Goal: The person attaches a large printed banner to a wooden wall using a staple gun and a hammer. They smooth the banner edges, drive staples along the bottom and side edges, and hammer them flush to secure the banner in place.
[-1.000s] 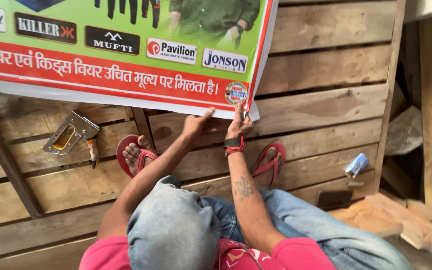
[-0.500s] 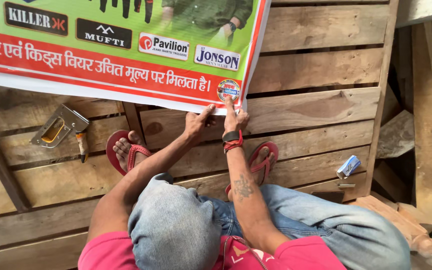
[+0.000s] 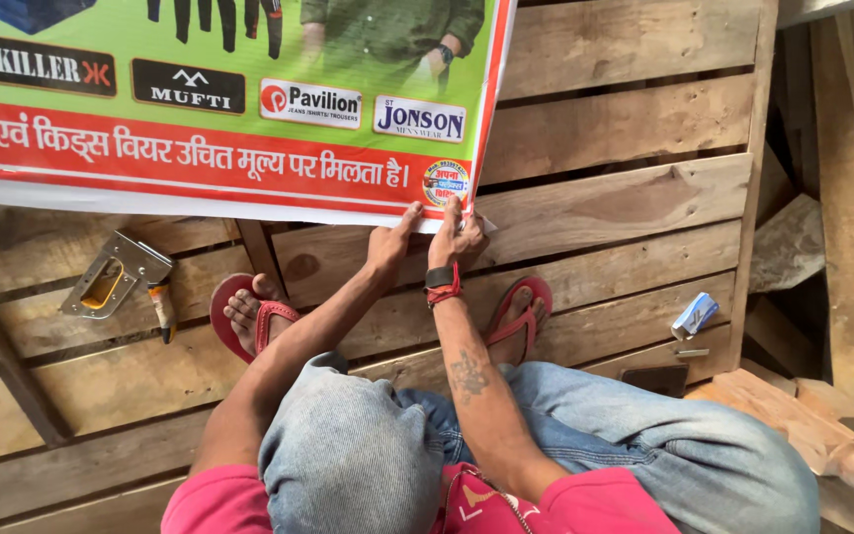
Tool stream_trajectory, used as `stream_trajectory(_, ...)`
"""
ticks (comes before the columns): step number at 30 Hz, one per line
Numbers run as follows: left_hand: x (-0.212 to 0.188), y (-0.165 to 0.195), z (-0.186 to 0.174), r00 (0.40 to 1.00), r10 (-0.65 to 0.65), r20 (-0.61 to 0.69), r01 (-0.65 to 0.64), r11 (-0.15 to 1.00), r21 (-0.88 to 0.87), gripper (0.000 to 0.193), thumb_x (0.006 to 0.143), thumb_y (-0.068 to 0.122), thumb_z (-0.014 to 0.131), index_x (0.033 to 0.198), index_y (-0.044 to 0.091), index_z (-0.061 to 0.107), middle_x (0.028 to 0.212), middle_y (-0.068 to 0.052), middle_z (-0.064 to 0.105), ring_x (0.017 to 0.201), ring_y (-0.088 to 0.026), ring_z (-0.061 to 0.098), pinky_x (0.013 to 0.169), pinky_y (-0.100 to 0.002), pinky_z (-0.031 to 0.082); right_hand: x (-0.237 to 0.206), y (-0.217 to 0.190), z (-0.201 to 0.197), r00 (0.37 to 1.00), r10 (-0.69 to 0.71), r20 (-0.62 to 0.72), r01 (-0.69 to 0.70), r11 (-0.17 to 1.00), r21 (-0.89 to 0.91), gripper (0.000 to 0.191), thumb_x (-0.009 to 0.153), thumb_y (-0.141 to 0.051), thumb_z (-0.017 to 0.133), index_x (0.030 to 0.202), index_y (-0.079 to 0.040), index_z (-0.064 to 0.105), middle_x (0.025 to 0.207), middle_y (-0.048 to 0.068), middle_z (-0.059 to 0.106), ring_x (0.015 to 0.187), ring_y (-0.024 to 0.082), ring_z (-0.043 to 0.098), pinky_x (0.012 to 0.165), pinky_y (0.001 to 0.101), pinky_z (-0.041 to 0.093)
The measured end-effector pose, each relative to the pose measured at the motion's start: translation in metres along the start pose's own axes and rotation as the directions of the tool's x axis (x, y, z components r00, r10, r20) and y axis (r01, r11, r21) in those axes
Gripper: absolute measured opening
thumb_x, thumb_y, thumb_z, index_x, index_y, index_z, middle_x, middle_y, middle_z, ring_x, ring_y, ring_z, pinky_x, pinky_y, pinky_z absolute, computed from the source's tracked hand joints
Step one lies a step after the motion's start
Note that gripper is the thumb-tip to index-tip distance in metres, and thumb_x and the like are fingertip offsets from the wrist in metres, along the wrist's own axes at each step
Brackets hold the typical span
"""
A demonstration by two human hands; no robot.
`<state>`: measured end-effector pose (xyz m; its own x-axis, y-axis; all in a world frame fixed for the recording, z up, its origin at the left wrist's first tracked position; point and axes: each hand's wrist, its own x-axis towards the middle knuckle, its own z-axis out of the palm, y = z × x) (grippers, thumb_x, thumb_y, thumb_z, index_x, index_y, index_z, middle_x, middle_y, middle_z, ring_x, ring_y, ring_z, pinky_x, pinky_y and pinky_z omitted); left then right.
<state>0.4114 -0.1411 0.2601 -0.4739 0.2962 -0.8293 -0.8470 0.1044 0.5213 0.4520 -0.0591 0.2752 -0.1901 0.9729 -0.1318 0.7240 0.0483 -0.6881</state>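
A large printed banner (image 3: 249,148), green with a red band along its bottom, lies over wooden planks (image 3: 625,129). Both my hands are at its lower right corner. My left hand (image 3: 390,245) pinches the white bottom edge just left of the corner. My right hand (image 3: 459,235), with a red and black band on the wrist, presses and grips the corner itself beside a round emblem. I crouch on the planks in red sandals (image 3: 249,316), and my grey cap (image 3: 348,455) hides my lap.
A metal staple gun (image 3: 111,277) lies on the planks at the left, with a small yellow-and-black-handled tool (image 3: 162,309) beside it. A small blue and white packet (image 3: 694,314) lies at the right. Loose wood offcuts (image 3: 793,415) are stacked at the lower right.
Both hands stay on the banner's lower right corner. The view has drifted a little, so the banner and hands sit slightly further left in the frame.
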Motion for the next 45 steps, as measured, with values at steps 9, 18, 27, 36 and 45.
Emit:
stream_trajectory(9,0.006,-0.019,0.006,0.950,0.264,0.166,-0.237,0.958,-0.164,0.041,0.101,0.035,0.064,0.124,0.001,0.070,0.114,0.000,0.073,0.102,-0.006,0.064,0.089,-0.025,0.054,0.006,-0.004,0.002,0.999,0.030,-0.039,-0.032,0.998,-0.052,0.056,0.096,-0.050,0.066,0.090,0.005,0.071,0.097,0.018,0.065,0.094,0.035,0.064,0.080,0.0456,0.050)
stream_trajectory(18,0.008,-0.024,0.001,0.968,0.227,0.106,-0.231,0.972,0.028,0.046,0.103,0.035,0.062,0.126,-0.004,0.072,0.111,-0.003,0.074,0.098,-0.007,0.061,0.085,-0.025,0.052,0.008,-0.017,0.003,0.999,0.048,-0.023,-0.051,0.989,-0.139,0.053,0.091,-0.053,0.070,0.094,-0.001,0.083,0.096,0.021,0.059,0.094,0.032,0.060,0.080,0.0450,0.048)
stream_trajectory(27,0.014,-0.026,0.002,0.972,0.219,0.083,-0.227,0.968,0.106,0.046,0.103,0.035,0.061,0.123,-0.005,0.071,0.113,-0.004,0.074,0.101,-0.007,0.060,0.088,-0.026,0.051,0.016,0.000,0.009,0.999,0.001,0.042,-0.009,0.980,0.199,0.050,0.096,-0.049,0.065,0.095,-0.001,0.079,0.075,0.015,0.076,0.065,0.024,0.068,0.063,0.0381,0.052)
stream_trajectory(36,0.019,-0.026,0.001,0.983,0.144,0.116,-0.148,0.989,0.029,0.043,0.104,0.037,0.065,0.114,-0.003,0.076,0.104,-0.002,0.072,0.092,-0.009,0.058,0.081,-0.029,0.050,0.023,0.017,0.017,0.993,-0.113,-0.019,0.115,0.971,0.208,0.046,0.096,-0.046,0.069,0.095,-0.001,0.078,0.076,0.013,0.075,0.064,0.019,0.069,0.060,0.0348,0.052)
stream_trajectory(45,-0.027,0.014,-0.146,0.757,0.616,0.220,-0.499,0.326,0.803,0.028,0.091,0.035,0.082,0.110,0.015,0.079,0.103,-0.009,0.077,0.091,-0.024,0.074,0.083,-0.036,0.058,0.041,0.043,0.027,0.993,-0.109,0.034,0.088,0.919,0.384,0.044,0.096,-0.044,0.073,0.094,-0.001,0.080,0.079,0.010,0.078,0.067,0.012,0.068,0.061,0.0302,0.053)
